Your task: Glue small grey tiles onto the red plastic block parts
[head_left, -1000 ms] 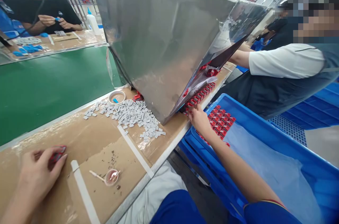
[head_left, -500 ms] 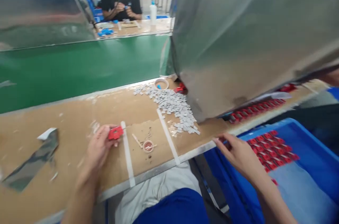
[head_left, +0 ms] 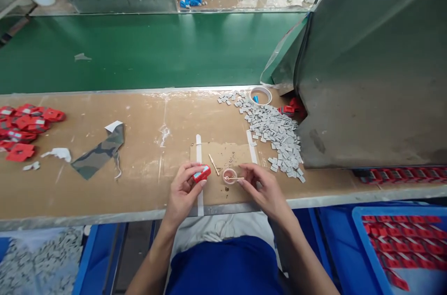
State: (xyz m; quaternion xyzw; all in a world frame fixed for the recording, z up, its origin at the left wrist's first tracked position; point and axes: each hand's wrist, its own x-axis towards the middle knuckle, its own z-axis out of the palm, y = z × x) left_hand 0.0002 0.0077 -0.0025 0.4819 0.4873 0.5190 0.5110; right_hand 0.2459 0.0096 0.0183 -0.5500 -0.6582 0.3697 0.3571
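My left hand [head_left: 183, 190] grips a small red plastic part [head_left: 201, 174] with a pale strip on its upper face, just above the left white tape strip on the table. Between the thumb and fingers of my right hand [head_left: 267, 190] is the end of a thin light stick [head_left: 236, 178]. The stick's other end reaches over a small round dish [head_left: 229, 183], whose inside looks reddish. A second pale stick [head_left: 213, 164] lies slanted between the dish and my left hand. Dark specks dot the brown board [head_left: 213, 197] around the dish.
Many small grey rectangular pieces [head_left: 275, 130] are heaped at right, beside a tape roll [head_left: 261, 103]. Red parts [head_left: 28, 123] are piled far left, near a camouflage scrap [head_left: 99, 153]. A metal panel [head_left: 366, 99] rises at right. A blue tray [head_left: 359, 239] holds rows of red parts.
The view has swung right and down. My right hand has come from the table edge by the tray to the dish and taken hold of the stick. My left hand has brought the red part nearer the dish.
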